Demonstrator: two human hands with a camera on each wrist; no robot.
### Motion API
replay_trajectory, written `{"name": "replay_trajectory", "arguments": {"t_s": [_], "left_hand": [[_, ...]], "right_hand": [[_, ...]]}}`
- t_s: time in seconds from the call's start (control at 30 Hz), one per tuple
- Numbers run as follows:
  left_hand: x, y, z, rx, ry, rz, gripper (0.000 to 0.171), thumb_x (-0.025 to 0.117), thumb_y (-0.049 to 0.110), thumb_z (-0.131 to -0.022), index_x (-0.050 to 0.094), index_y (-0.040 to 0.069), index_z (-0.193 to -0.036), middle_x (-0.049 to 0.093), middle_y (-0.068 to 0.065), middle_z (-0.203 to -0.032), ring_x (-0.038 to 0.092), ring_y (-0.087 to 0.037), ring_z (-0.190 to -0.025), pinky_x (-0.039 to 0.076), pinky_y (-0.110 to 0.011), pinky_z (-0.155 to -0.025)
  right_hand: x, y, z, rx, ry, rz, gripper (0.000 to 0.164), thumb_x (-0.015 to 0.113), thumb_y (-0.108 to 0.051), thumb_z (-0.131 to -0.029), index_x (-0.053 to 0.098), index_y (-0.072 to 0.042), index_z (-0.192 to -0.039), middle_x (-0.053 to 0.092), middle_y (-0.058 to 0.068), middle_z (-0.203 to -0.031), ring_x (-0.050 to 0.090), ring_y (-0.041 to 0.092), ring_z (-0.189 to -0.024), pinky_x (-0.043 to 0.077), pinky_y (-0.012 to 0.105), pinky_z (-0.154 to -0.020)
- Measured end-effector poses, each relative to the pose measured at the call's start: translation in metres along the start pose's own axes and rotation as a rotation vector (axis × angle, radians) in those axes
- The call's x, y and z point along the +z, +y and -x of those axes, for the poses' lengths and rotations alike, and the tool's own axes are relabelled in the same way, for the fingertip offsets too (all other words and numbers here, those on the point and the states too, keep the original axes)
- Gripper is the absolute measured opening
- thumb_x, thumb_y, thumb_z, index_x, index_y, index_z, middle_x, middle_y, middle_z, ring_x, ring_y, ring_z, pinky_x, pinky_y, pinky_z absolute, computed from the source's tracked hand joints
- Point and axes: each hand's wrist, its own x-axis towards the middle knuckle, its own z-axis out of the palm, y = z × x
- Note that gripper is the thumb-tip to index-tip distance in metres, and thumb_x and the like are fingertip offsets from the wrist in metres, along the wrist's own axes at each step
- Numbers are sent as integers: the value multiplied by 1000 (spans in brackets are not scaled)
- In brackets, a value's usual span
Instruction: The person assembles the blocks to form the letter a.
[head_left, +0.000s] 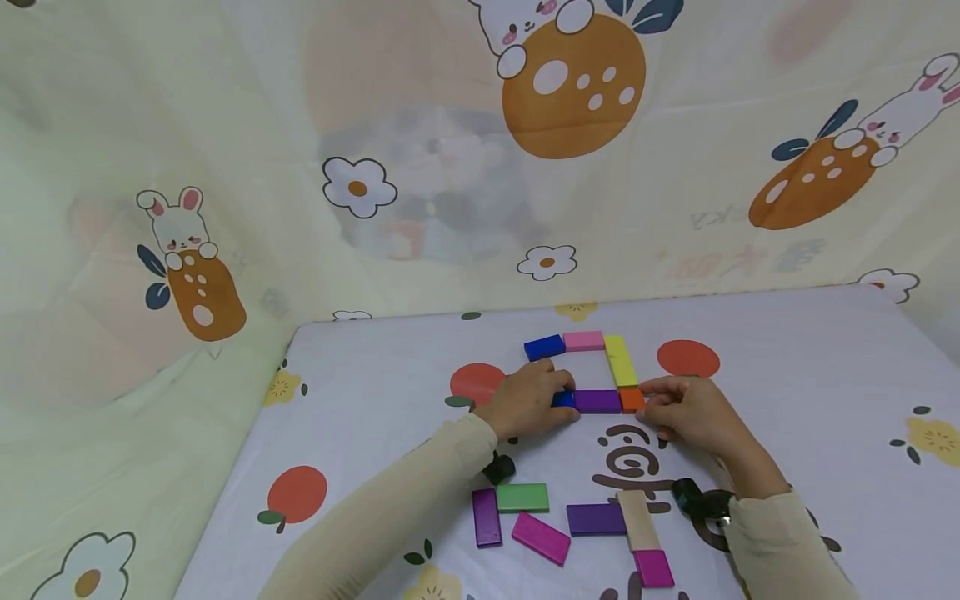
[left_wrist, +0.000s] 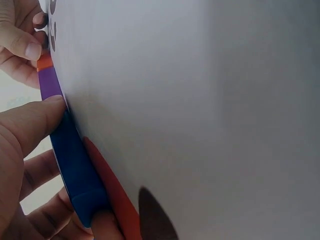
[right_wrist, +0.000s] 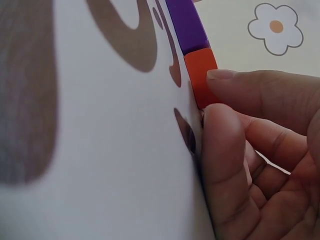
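Observation:
A row of flat blocks lies before the hands: a blue block [left_wrist: 75, 160], a purple block [head_left: 597, 402] and an orange block [head_left: 632, 401], end to end. My left hand [head_left: 528, 398] grips the blue block, its thumb near the purple joint and a fingertip at the far end. At the other end, my right hand [head_left: 693, 417] pinches the orange block [right_wrist: 199, 75] with its fingertips at the outer end. A yellow block [head_left: 620, 361] rises from the orange one. Beyond it, a pink block [head_left: 583, 341] and another blue block [head_left: 544, 347] continue the outline, with a gap on the left side.
Nearer me lie a green block [head_left: 522, 497], a purple block [head_left: 487, 517], a magenta block [head_left: 541, 538], a dark purple block [head_left: 596, 519], a beige block [head_left: 637, 520] and another magenta block [head_left: 654, 568]. A patterned cloth [head_left: 375, 375] covers the table; a printed curtain hangs behind.

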Motion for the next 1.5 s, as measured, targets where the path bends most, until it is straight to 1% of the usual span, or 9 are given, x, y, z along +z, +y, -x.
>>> {"name": "replay_trajectory", "arguments": {"t_s": [0.23, 0.4, 0.53, 0.77, 0.9, 1.17, 1.5], "left_hand": [[1, 0, 0, 8, 5, 4, 41, 72, 47, -97, 70, 23, -130, 61, 1, -113, 53, -12, -98, 48, -21, -80], [0, 0, 0, 27, 15, -3, 40, 72, 47, -97, 71, 22, -129, 62, 1, -112, 53, -12, -97, 47, -21, -79], [0, 0, 0, 28, 18, 1, 39, 73, 46, -97, 71, 22, -128, 62, 1, -112, 53, -12, -97, 47, -21, -79], [1, -1, 1, 25, 23, 19, 39, 74, 45, -97, 71, 21, -126, 60, 2, -105, 52, -11, -93, 44, -19, -73], [1, -1, 2, 18, 23, 25, 38, 74, 45, -97, 71, 20, -126, 60, 2, -106, 52, -11, -94, 45, -19, -74], [0, 0, 3, 4, 29, 28, 40, 74, 46, -96, 70, 17, -125, 61, 1, -111, 54, -11, -97, 49, -21, -81], [0, 1, 3, 20, 28, 10, 40, 73, 47, -97, 71, 20, -127, 60, 1, -108, 52, -11, -94, 46, -20, -76]], "right_hand": [[0, -1, 1, -3, -4, -4, 50, 75, -8, -94, 59, 8, -138, 68, 6, -86, 63, 21, -68, 54, 27, -61], [0, -1, 2, 1, -6, -8, 49, 76, -9, -94, 60, 7, -138, 68, 5, -85, 63, 21, -68, 52, 27, -62], [-1, 0, 2, 4, -5, -14, 49, 77, -11, -94, 61, 7, -137, 68, 5, -85, 63, 20, -67, 53, 27, -62], [-1, 0, 3, -12, -4, -36, 49, 78, -11, -93, 62, 10, -134, 71, 5, -89, 63, 20, -66, 54, 26, -60], [-1, 0, 2, -7, -1, -35, 48, 77, -11, -94, 62, 10, -134, 70, 5, -88, 63, 19, -66, 54, 26, -60], [-1, 2, 1, -7, 7, -27, 48, 77, -11, -94, 62, 10, -133, 71, 5, -90, 63, 19, -67, 55, 26, -61], [0, 1, 0, 4, 12, -25, 46, 77, -10, -94, 63, 10, -133, 70, 5, -88, 62, 18, -65, 55, 25, -60]]}}
